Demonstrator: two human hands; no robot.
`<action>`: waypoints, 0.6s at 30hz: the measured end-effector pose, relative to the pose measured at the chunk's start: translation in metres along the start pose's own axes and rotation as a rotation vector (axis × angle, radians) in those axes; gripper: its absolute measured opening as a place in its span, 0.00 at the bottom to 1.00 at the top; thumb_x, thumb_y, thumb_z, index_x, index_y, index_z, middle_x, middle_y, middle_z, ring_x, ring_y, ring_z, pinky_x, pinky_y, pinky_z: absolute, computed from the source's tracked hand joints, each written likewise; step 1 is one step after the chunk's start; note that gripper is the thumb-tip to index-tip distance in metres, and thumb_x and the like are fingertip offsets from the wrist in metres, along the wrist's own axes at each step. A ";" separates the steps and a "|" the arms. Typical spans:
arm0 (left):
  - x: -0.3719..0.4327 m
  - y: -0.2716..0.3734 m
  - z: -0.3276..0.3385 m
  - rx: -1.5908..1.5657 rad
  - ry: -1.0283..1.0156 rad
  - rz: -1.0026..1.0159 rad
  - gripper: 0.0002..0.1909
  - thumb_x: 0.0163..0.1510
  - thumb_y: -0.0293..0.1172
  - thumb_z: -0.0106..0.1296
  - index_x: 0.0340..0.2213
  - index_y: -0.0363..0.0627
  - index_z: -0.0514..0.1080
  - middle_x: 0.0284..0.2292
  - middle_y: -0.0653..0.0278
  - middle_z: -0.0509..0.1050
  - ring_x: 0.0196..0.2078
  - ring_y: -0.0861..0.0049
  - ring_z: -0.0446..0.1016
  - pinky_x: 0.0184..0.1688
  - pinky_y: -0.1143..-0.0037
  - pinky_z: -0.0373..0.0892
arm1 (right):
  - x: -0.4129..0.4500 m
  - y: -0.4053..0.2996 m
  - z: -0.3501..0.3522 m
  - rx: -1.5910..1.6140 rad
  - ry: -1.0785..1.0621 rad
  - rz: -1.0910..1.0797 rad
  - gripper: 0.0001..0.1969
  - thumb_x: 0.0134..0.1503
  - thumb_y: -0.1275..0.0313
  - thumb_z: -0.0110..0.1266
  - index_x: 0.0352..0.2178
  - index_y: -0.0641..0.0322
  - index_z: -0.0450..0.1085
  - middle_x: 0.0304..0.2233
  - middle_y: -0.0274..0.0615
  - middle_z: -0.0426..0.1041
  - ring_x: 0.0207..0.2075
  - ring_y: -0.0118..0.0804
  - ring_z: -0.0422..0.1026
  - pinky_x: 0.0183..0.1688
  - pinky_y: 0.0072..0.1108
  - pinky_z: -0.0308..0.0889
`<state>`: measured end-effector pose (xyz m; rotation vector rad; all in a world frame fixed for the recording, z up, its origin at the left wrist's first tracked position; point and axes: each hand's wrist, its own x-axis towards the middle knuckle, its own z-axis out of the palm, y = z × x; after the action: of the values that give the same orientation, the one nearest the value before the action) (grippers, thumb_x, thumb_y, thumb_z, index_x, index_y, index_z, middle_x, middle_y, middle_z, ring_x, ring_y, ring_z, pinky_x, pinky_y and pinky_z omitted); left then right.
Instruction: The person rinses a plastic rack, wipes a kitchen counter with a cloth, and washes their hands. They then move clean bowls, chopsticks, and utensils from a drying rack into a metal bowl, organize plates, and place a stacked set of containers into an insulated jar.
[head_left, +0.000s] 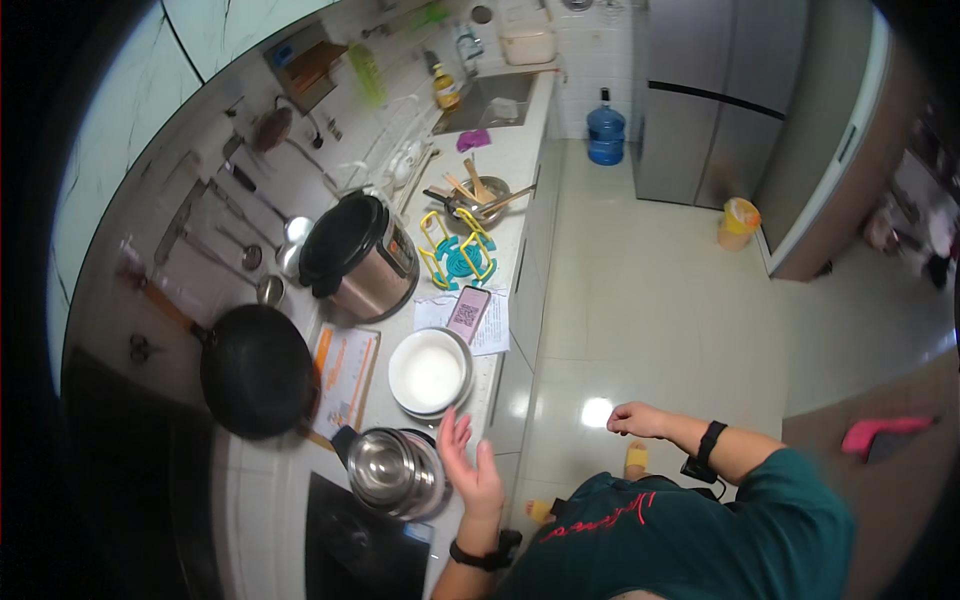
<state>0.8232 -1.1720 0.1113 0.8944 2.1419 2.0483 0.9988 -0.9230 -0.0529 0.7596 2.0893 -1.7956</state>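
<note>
My left hand is raised over the counter's front edge, palm up, with its fingers apart and nothing in it. Its fingertips come close to a stack of white bowls; from this angle I cannot tell whether they touch. Left of that hand are nested stainless steel pots with a dark handle, beside a black cooktop. My right hand hangs over the floor, fingers curled in, with nothing visible in it. Behind the bowls, a phone lies on a sheet of paper bearing writing.
Farther along the counter stand a teal-and-yellow rack, an electric pressure cooker, a steel bowl of utensils and a sink. A black frying pan hangs on the wall. A blue water bottle and yellow bin are on the floor.
</note>
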 end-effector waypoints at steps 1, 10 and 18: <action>0.004 0.000 0.025 -0.051 -0.052 -0.031 0.29 0.51 0.21 0.44 0.54 0.34 0.51 0.54 0.52 0.57 0.52 0.66 0.63 0.54 0.69 0.58 | -0.009 0.012 -0.024 -0.016 -0.030 0.000 0.12 0.52 0.65 0.53 0.31 0.62 0.72 0.25 0.36 0.73 0.26 0.27 0.70 0.32 0.20 0.67; 0.050 0.003 0.249 -0.322 -0.309 -0.137 0.27 0.54 0.23 0.46 0.54 0.37 0.53 0.51 0.52 0.61 0.46 0.71 0.69 0.47 0.75 0.64 | -0.088 0.059 -0.212 0.218 0.292 0.169 0.11 0.52 0.64 0.52 0.32 0.59 0.70 0.28 0.35 0.72 0.30 0.28 0.70 0.32 0.20 0.64; 0.129 -0.020 0.360 -0.361 -0.466 -0.213 0.27 0.53 0.24 0.47 0.53 0.37 0.53 0.50 0.52 0.62 0.43 0.76 0.70 0.44 0.78 0.66 | -0.064 0.065 -0.304 0.430 0.386 0.171 0.08 0.53 0.65 0.51 0.30 0.57 0.69 0.27 0.33 0.71 0.28 0.26 0.69 0.31 0.20 0.64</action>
<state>0.8576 -0.7916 0.0934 0.9280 1.5008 1.8138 1.1245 -0.6344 -0.0162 1.4512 1.7795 -2.1608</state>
